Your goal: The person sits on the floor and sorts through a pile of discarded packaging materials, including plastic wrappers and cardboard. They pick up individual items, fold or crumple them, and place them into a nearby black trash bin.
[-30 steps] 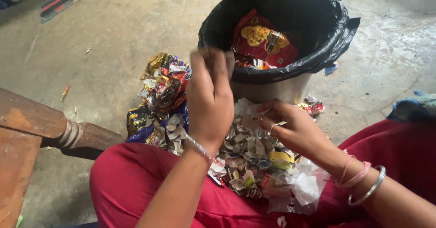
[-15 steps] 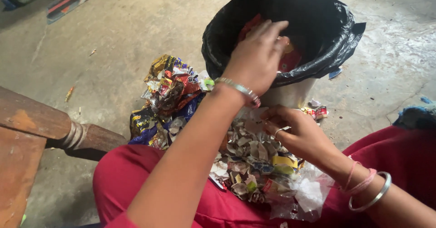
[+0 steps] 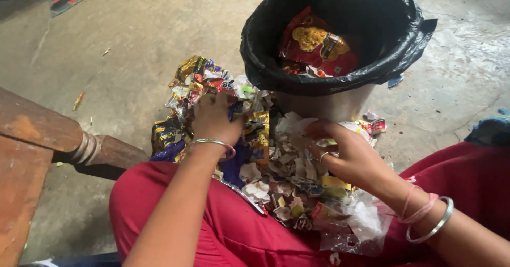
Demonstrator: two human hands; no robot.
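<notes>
Concrete floor (image 3: pixel 133 38), grey, stained. Bin (image 3: pixel 332 44) stands on it, lined with a black bag; a red and yellow packet (image 3: pixel 316 44) lies inside with smaller scraps.

Person seated, red cloth over the lap (image 3: pixel 212 230), bin just beyond the knees. Dark wooden furniture (image 3: pixel 37 139) with a turned leg at the person's left.

Heap of torn wrappers (image 3: pixel 276 176) spread across the lap and onto the floor against the bin's base; shiny gold, blue and red pieces on the left, paler shreds in the middle. Clear plastic (image 3: pixel 361 219) at the heap's right edge.

Left hand (image 3: pixel 212 121), bangle at wrist, fingers curled down into the shiny wrappers, gripping some. Right hand (image 3: pixel 345 150), ring and bangles, fingers pinched narrow on a pale scrap near the bin's base.
</notes>
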